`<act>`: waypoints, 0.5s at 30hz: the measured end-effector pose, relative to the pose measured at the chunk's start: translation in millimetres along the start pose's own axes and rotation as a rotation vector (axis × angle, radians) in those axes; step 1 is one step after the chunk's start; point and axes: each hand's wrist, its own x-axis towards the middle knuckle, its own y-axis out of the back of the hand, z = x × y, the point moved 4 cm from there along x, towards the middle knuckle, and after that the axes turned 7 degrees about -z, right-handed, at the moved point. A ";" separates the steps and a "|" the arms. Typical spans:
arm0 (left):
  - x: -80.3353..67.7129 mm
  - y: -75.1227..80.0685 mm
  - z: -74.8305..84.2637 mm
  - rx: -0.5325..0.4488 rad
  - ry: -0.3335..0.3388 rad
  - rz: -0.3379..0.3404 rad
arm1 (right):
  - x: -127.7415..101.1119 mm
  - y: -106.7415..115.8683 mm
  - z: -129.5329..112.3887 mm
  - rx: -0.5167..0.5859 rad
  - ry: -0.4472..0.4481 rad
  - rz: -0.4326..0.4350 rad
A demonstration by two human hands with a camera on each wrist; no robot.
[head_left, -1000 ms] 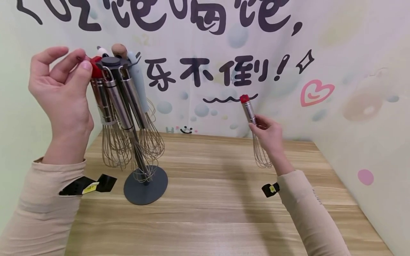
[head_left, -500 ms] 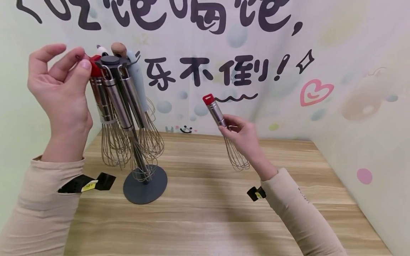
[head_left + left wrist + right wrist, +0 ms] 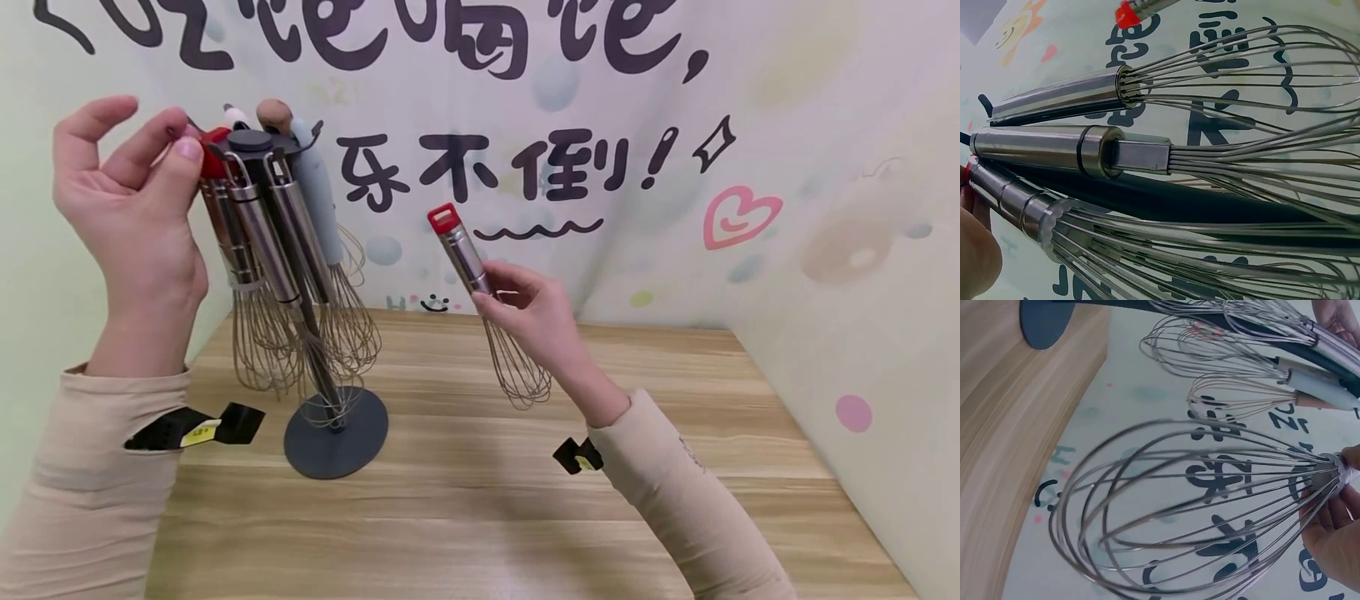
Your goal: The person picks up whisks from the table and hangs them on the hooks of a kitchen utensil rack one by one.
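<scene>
Whisk in our right hand, left hand up at the rack.

Nearest us, the wood counter (image 3: 487, 517). Our right hand (image 3: 536, 321) grips a red-capped whisk (image 3: 480, 292) by the steel handle, in mid-air over the counter, cap tilted up-left, wires down. Well left of it the rack (image 3: 330, 425) stands on its round grey base, whisks hanging from it. Our left hand (image 3: 131, 212) is raised at the rack top, thumb and fingertips on a red cap (image 3: 212, 158) there. Behind, a wall (image 3: 675, 167) with black lettering.
</scene>
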 end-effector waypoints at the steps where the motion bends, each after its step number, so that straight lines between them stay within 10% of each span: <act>1: 0.5 0.4 0.0 -0.007 0.000 0.003 | 0.6 -1.6 -3.4 0.002 0.010 -0.007; 15: 6.4 3.8 -2.1 -0.045 0.012 0.015 | 7.4 -19.5 -39.8 0.055 0.072 -0.079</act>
